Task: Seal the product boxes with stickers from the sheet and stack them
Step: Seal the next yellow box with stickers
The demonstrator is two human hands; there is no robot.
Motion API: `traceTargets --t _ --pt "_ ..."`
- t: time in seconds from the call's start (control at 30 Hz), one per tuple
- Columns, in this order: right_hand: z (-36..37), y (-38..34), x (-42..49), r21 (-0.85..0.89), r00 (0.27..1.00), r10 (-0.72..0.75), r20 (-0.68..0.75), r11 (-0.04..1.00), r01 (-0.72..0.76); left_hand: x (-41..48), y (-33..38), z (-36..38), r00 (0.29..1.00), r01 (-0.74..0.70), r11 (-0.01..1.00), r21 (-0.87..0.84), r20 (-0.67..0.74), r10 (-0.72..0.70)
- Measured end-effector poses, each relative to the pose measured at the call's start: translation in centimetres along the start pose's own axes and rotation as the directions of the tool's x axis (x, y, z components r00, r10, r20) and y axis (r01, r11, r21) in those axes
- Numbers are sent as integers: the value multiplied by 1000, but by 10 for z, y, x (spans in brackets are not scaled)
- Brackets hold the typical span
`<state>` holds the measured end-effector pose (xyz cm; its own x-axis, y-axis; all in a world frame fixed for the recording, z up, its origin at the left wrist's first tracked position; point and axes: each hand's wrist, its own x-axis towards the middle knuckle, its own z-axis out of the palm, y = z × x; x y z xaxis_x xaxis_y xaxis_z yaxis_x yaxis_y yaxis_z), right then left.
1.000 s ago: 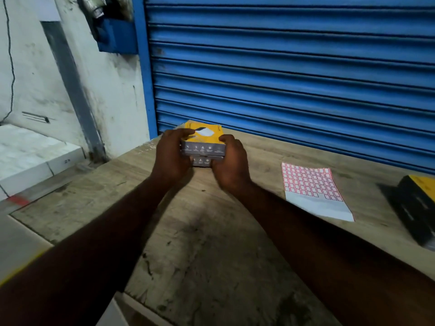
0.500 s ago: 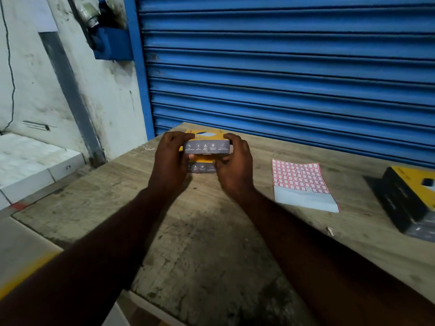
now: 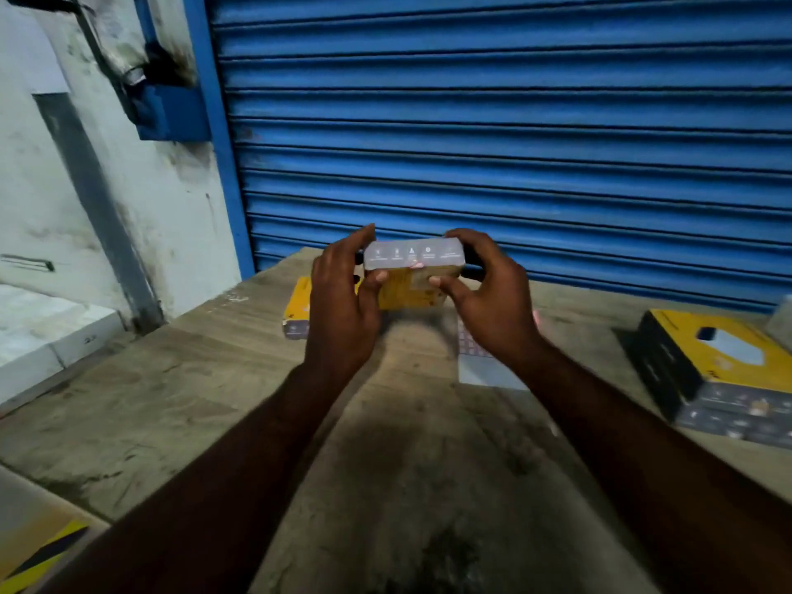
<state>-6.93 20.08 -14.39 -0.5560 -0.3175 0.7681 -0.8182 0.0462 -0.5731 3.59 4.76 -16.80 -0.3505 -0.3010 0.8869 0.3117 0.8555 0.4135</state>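
Observation:
I hold a yellow product box (image 3: pixel 413 267) with a grey end face lifted above the wooden table (image 3: pixel 205 379), tilted with the grey end toward me. My left hand (image 3: pixel 343 302) grips its left side and my right hand (image 3: pixel 488 293) grips its right side, thumbs underneath. Another yellow box (image 3: pixel 295 312) lies flat on the table behind my left hand, mostly hidden. The sticker sheet (image 3: pixel 480 358), red grid on white, lies under my right wrist and is partly covered. At the right stands a stack of two yellow and black boxes (image 3: pixel 724 370).
A blue roller shutter (image 3: pixel 514 135) closes off the far side of the table. A white wall with a blue bracket (image 3: pixel 171 109) is at the left. White slabs (image 3: pixel 47 332) lie beyond the table's left edge.
The box has come up off the lower box and toward me, its grey end tipped up. The view has shifted, so the stack at the right shows more fully.

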Motion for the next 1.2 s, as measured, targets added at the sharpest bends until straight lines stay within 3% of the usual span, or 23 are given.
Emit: traceTargets --t 0.2,0.43,0.57,0.67,0.8,1.03,1.2 --pt "-80 5 -10 13 990 138 34 990 -138 -5 50 55 988 154 954 -257 33 -150" --pt "-136 25 -23 -8 988 155 10 988 -154 -11 86 105 921 350 835 -424 319 -224" --pt "-150 32 -22 -105 994 113 6 988 -112 -19 98 119 938 336 823 -459 246 -245" --pt "-149 32 -21 -272 996 -3 91 962 28 -24 98 117 945 327 825 -461 177 -275" --pt "-143 17 -16 -309 979 -85 185 941 140 -27 95 108 955 297 848 -439 120 -272" --pt "-148 4 -7 -140 964 135 231 985 -105 -25 93 99 962 264 900 -346 156 -222" --pt "-145 -6 -6 -79 966 140 217 989 -125 -25 96 95 967 246 908 -339 156 -204"
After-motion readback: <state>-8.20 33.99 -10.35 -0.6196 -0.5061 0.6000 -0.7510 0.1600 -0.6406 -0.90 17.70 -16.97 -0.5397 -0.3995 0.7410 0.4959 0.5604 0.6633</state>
